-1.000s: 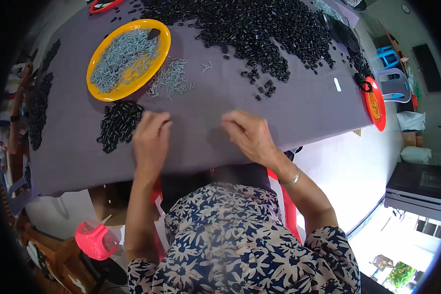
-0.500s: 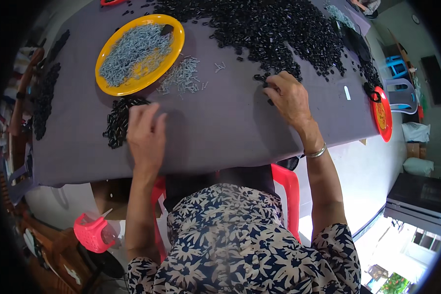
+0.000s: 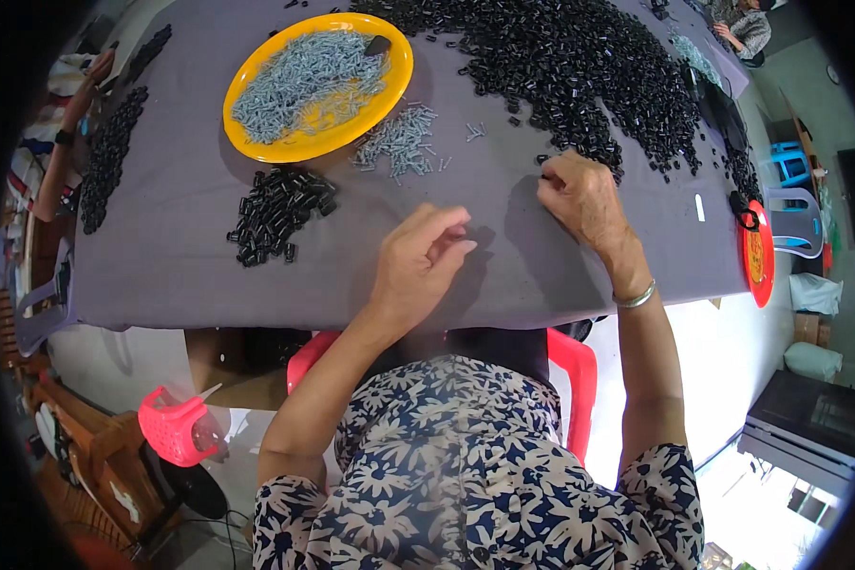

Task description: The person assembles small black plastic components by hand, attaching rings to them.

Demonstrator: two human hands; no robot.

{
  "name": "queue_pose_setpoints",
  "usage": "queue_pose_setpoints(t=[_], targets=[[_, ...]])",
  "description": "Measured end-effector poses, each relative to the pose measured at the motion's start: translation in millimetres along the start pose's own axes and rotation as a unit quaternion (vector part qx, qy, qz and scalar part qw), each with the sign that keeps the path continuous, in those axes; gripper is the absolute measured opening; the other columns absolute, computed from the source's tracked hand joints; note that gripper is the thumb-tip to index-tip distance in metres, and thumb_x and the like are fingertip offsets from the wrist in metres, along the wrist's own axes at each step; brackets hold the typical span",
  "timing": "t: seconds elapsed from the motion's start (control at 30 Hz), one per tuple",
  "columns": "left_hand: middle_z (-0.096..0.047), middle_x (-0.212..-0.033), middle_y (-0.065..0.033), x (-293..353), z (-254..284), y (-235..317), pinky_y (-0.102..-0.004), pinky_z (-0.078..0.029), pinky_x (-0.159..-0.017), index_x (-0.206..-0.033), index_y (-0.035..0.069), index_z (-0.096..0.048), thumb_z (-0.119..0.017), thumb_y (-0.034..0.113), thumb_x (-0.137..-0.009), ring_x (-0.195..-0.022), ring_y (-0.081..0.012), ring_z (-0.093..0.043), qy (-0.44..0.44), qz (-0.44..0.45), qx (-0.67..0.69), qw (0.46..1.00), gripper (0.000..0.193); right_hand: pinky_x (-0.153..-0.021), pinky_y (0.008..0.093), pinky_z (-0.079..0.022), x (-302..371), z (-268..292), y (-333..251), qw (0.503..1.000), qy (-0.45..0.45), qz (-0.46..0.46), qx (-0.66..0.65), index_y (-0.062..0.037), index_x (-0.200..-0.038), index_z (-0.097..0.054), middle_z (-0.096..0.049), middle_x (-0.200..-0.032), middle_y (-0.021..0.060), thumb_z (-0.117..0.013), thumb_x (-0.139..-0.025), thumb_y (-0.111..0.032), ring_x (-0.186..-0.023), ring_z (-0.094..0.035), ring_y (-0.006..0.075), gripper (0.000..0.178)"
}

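Note:
My left hand [image 3: 420,261] hovers over the near middle of the table, fingers loosely bent and thumb apart from them, nothing visible in it. At the near edge of a large heap of small black cylindrical pieces [image 3: 579,76], my right hand [image 3: 584,199] is closed, fingertips pinched together; whatever they hold is hidden. One loose black piece lies just beyond its fingertips. A smaller pile of black pieces [image 3: 280,214] sits left of my left hand. Behind that, a yellow plate [image 3: 247,142] carries many small grey screws [image 3: 304,81], and more loose screws [image 3: 399,141] lie beside it.
A grey cloth covers the table [image 3: 161,266]. A red plate [image 3: 756,275] stands at the right edge, near a white strip [image 3: 700,208]. More black pieces [image 3: 114,152] line the far left, near another person's arm [image 3: 66,142]. Another person [image 3: 741,33] sits at the far right.
My left hand has moved right, away from the smaller black pile and toward my right hand. My right hand stays by the large heap, its fingers more tightly closed. The view has shifted slightly.

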State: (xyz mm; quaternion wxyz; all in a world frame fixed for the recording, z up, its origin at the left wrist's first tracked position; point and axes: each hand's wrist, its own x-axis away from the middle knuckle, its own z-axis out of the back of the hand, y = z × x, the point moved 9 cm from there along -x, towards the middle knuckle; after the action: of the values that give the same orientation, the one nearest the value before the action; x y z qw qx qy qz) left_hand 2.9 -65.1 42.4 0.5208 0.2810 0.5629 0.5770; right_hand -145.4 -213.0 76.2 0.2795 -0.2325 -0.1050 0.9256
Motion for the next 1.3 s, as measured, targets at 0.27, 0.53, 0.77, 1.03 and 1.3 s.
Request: queue_pose_setpoints(t=[0.27,0.53,0.77,1.03,1.3], targets=[[-0.063,-0.093,-0.0068,-1,14,9,-0.0253,-0.049,-0.066,-0.106,0.003,-0.067,-0.075,-0.006,-0.078,-0.079,-0.0135,-0.061,0.007,-0.081,0.018,0.997,0.03,-0.059,0.0172,-0.042,9,-62,-58,0.805,-0.184,-0.245,-0.507,0.0004,-0.084,-0.07,-0.063,-0.074,-0.0044,-0.074,-0.083,-0.006,-0.068,-0.054,0.0005,0.007],[-0.062,-0.095,-0.0084,4,22,0,-0.0287,-0.052,-0.07,-0.103,0.002,-0.067,-0.071,-0.008,-0.08,-0.081,-0.0175,-0.064,0.009,-0.079,0.051,0.995,0.026,-0.055,0.0193,-0.042,13,-91,-73,0.675,-0.294,-0.292,-0.61,-0.0005,-0.089,-0.071,-0.066,-0.076,0.0032,-0.072,-0.089,-0.01,-0.061,-0.051,0.0048,0.01],[-0.061,-0.091,-0.0084,4,30,-24,-0.0285,-0.052,-0.072,-0.098,0.001,-0.065,-0.07,-0.004,-0.084,-0.081,-0.0177,-0.063,0.058,-0.012,0.043,0.997,0.016,-0.058,0.0201,-0.045,-11,-86,-59,0.798,-0.323,-0.276,-0.428,-0.0041,-0.093,-0.071,-0.067,-0.078,0.0007,-0.07,-0.091,-0.012,-0.064,-0.055,0.0043,0.008],[-0.062,-0.088,-0.007,1,25,-31,-0.0272,-0.051,-0.071,-0.098,-0.001,-0.061,-0.064,-0.002,-0.089,-0.077,-0.0145,-0.064,0.045,0.037,0.103,0.993,0.01,-0.065,0.0321,-0.05,-75,-70,-50,0.965,-0.135,0.077,-0.212,-0.001,-0.092,-0.064,-0.062,-0.079,0.0087,-0.071,-0.081,-0.005,-0.069,-0.062,0.021,0.014],[-0.063,-0.097,-0.0033,2,21,-35,-0.021,-0.048,-0.073,-0.102,0.0,-0.062,-0.062,-0.003,-0.094,-0.084,-0.0081,-0.062,0.02,0.058,0.125,0.99,0.009,-0.064,0.0326,-0.049,-69,-71,-50,0.961,-0.207,0.027,-0.18,0.0007,-0.087,-0.062,-0.063,-0.074,0.01,-0.069,-0.082,-0.008,-0.066,-0.06,0.0207,0.012]])
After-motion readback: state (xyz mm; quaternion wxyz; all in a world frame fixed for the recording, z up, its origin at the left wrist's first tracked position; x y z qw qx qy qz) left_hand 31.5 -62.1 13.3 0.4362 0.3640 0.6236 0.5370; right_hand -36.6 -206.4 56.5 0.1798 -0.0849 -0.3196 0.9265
